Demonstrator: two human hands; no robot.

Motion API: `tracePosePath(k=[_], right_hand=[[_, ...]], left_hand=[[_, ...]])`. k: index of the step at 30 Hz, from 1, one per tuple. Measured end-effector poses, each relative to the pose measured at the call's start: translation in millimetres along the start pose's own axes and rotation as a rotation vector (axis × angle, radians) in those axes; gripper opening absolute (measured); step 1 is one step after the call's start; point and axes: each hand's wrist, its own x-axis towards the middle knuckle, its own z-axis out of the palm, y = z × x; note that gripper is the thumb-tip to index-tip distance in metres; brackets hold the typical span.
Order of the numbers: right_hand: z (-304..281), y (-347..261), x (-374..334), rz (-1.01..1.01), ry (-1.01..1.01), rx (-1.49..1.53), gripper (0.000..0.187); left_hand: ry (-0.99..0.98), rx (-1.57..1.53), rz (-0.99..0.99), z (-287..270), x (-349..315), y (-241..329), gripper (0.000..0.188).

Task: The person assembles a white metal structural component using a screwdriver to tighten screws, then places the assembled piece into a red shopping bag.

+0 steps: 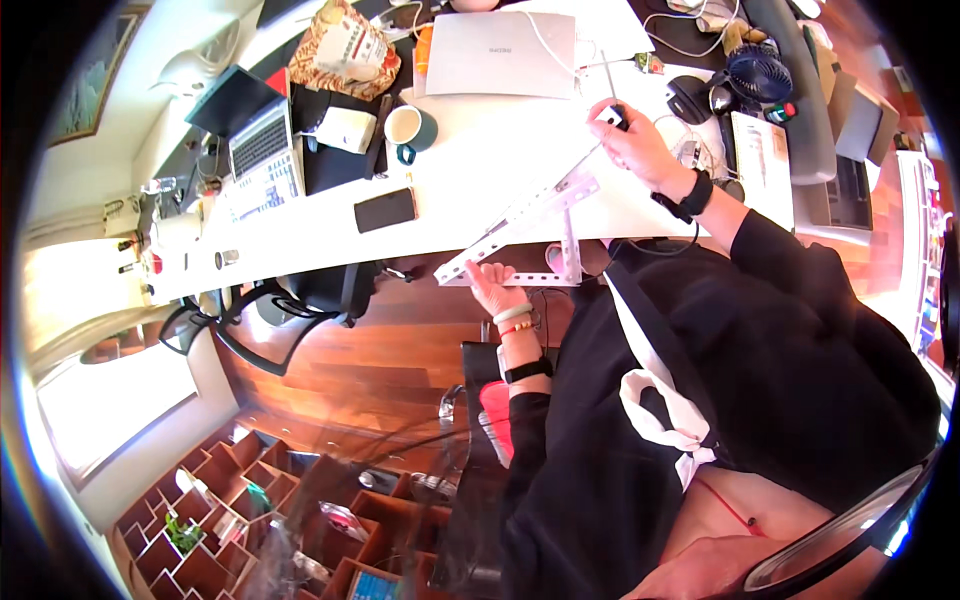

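A white triangular frame of perforated strips (520, 212) is tilted at the table's near edge. My left hand (493, 287) is closed round its lower strip near the left corner, with the thumb against the metal. Past the frame's far end, my right hand (638, 145) is closed on a small thin-shafted tool with a black-and-white end (613, 118). Its exact kind is too small to tell. A slim grey shaft rises from that hand, and a thin line runs from it down toward the frame.
On the white table (455, 185) lie a dark phone (386, 210), a teal mug (424, 132), a closed silver laptop (495, 55) and an open laptop (262, 140). A snack bag (345, 50) stands behind. At right are a small fan (758, 72) and cables. A black chair (275, 315) stands at left.
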Motion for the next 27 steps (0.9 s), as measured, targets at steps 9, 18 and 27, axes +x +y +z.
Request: tracePosePath(k=[9,18,27], right_hand=[[-68,19,-1,0.061,0.035,0.107,0.017],[-95,23,-13,-0.060,0.226,-0.036,0.029],[-104,9,-37,-0.310,0.397,-0.410,0.026]], left_hand=[[-0.294,0.226,0.316,59,-30,41,0.041],[-0.432,0.330,0.452,73,-41,42,0.077],[-0.497,0.465,0.575,118,-79,60,0.079]])
